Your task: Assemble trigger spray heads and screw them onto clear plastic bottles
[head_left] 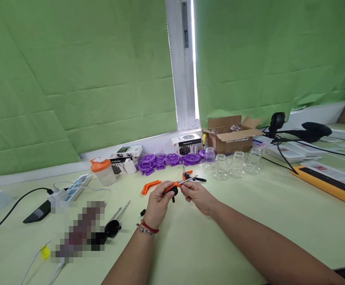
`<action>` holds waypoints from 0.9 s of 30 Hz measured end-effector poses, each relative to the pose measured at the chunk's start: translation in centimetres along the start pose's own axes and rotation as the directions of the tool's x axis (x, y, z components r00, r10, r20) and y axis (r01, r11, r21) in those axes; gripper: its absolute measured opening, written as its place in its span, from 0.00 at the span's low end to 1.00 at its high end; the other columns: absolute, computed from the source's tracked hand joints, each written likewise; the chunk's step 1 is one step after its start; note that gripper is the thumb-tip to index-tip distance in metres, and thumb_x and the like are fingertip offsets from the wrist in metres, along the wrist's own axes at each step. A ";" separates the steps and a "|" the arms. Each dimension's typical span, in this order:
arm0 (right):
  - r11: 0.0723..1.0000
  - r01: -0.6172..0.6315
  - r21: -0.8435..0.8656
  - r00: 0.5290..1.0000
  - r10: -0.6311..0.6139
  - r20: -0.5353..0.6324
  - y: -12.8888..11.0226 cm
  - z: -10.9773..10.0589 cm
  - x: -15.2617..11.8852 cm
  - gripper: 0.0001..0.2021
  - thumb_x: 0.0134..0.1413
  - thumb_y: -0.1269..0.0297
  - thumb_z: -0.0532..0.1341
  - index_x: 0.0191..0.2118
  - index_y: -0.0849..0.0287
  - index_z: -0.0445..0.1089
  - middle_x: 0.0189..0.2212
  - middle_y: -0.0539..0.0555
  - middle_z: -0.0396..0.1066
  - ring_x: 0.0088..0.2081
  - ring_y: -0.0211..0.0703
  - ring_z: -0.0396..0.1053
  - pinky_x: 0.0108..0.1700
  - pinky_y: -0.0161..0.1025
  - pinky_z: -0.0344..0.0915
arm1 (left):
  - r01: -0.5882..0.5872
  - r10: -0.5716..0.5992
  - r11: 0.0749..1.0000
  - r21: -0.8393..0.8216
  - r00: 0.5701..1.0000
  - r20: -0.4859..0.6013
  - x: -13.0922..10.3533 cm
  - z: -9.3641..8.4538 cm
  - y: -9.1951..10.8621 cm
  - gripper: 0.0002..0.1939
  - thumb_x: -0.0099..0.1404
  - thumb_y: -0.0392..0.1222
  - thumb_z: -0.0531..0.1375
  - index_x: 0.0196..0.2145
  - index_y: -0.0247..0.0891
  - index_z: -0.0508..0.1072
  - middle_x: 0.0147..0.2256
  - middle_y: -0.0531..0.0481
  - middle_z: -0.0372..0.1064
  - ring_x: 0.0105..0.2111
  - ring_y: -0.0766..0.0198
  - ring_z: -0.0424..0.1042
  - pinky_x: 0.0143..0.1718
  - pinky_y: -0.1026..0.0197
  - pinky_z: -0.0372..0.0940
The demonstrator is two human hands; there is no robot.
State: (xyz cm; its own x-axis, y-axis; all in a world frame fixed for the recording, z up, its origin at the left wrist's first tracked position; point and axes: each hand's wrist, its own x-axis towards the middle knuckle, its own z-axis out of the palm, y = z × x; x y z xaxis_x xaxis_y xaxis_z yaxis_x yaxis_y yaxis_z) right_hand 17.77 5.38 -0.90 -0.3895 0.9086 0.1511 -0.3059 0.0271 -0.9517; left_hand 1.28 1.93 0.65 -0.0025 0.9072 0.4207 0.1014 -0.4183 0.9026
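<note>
Left grip: closed around the orange-and-black piece (175, 190), over the table (190, 245). Your left hand (157, 202) supports it; your right hand (201, 196) pinches its right end. Judged step: two-handed manipulation; fine adjustment calls for steady support.

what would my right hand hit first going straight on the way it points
The right hand would probably meet the orange-black piece in the left hand first, though depth is unclear.
</note>
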 end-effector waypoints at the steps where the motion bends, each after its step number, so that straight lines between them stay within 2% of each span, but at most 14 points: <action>1: 1.000 -0.004 0.022 1.000 0.004 0.009 -0.1 0.0 0.0 0.15 0.46 0.54 0.64 0.36 0.59 0.72 0.24 0.47 0.58 0.23 0.31 0.52 0.25 0.32 0.52 | 0.007 -0.007 1.000 0.003 1.000 -0.015 0.0 0.0 0.0 0.13 0.55 0.38 0.62 0.40 0.40 0.76 0.46 0.45 0.70 0.49 0.57 0.67 0.52 0.53 0.61; 4: 0.996 -0.045 0.080 0.999 0.045 0.005 -0.2 0.1 0.0 0.19 0.45 0.54 0.65 0.42 0.58 0.70 0.28 0.49 0.62 0.26 0.32 0.57 0.26 0.33 0.55 | 0.099 -0.108 0.990 -0.103 0.990 -0.088 0.2 -0.1 0.2 0.14 0.54 0.40 0.63 0.40 0.38 0.76 0.43 0.44 0.72 0.45 0.58 0.70 0.51 0.54 0.62; 7: 0.994 -0.102 0.034 0.991 0.104 -0.084 0.1 -0.3 0.2 0.21 0.45 0.55 0.65 0.45 0.58 0.67 0.34 0.52 0.65 0.30 0.35 0.62 0.28 0.34 0.59 | 0.163 -0.232 0.925 -0.344 0.958 -0.170 0.7 -0.8 0.1 0.16 0.54 0.40 0.64 0.41 0.35 0.75 0.41 0.43 0.74 0.42 0.60 0.72 0.50 0.54 0.63; 11: 0.953 -0.137 -0.269 0.982 0.096 -0.161 1.8 -1.3 0.6 0.17 0.49 0.59 0.62 0.46 0.59 0.67 0.36 0.53 0.65 0.32 0.37 0.63 0.31 0.36 0.61 | 0.069 -0.307 0.811 -0.581 0.895 -0.323 1.9 -2.8 -0.2 0.08 0.57 0.35 0.62 0.36 0.31 0.74 0.36 0.43 0.75 0.37 0.64 0.74 0.48 0.57 0.67; 14: 0.825 -0.093 -0.557 0.990 0.016 -0.142 3.3 -1.5 0.7 0.14 0.51 0.62 0.59 0.44 0.59 0.68 0.36 0.54 0.66 0.32 0.38 0.64 0.35 0.38 0.62 | 0.031 -0.381 0.758 -0.652 0.832 -0.404 2.6 -4.3 -0.3 0.06 0.62 0.31 0.56 0.32 0.28 0.73 0.33 0.42 0.74 0.34 0.63 0.75 0.40 0.58 0.71; 17: 0.593 0.009 -0.805 0.997 -0.068 -0.039 4.0 -0.6 1.1 0.13 0.53 0.65 0.56 0.45 0.59 0.68 0.40 0.55 0.67 0.34 0.39 0.65 0.38 0.38 0.61 | 0.041 -0.443 0.730 -0.683 0.789 -0.426 2.9 -5.2 -0.4 0.08 0.64 0.30 0.53 0.31 0.28 0.71 0.32 0.42 0.73 0.32 0.63 0.75 0.35 0.59 0.73; 21: 0.141 0.187 -0.972 0.976 -0.136 0.168 3.6 1.3 2.7 0.14 0.56 0.70 0.53 0.47 0.56 0.68 0.43 0.55 0.67 0.39 0.42 0.66 0.37 0.37 0.59 | 0.064 -0.476 0.722 -0.689 0.768 -0.429 2.8 -5.3 -0.7 0.07 0.63 0.30 0.53 0.31 0.28 0.71 0.31 0.43 0.73 0.30 0.62 0.75 0.33 0.57 0.74; 24: -0.205 0.351 -0.914 0.923 -0.086 0.374 3.2 2.5 4.4 0.13 0.55 0.75 0.52 0.42 0.59 0.71 0.39 0.58 0.70 0.41 0.46 0.64 0.36 0.38 0.57 | 0.087 -0.487 0.717 -0.692 0.772 -0.408 2.7 -5.1 -0.9 0.06 0.63 0.30 0.54 0.30 0.29 0.71 0.30 0.43 0.72 0.28 0.62 0.75 0.32 0.56 0.73; 27: -0.406 0.514 -0.756 0.834 0.031 0.551 3.1 3.3 5.7 0.10 0.54 0.74 0.54 0.34 0.63 0.73 0.33 0.61 0.72 0.41 0.49 0.63 0.36 0.41 0.56 | 0.089 -0.491 0.712 -0.696 0.772 -0.404 2.7 -5.0 -0.9 0.06 0.62 0.31 0.55 0.29 0.30 0.71 0.29 0.44 0.72 0.27 0.62 0.75 0.31 0.56 0.72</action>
State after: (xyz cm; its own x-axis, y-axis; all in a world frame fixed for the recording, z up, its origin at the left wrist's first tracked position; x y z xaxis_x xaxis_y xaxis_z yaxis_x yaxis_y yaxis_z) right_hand 11.77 9.29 -2.13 -0.8127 0.5293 0.2436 0.5806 0.7708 0.2623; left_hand -3.77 4.50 1.39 -0.4532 0.8877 -0.0811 -0.6204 -0.2488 0.7438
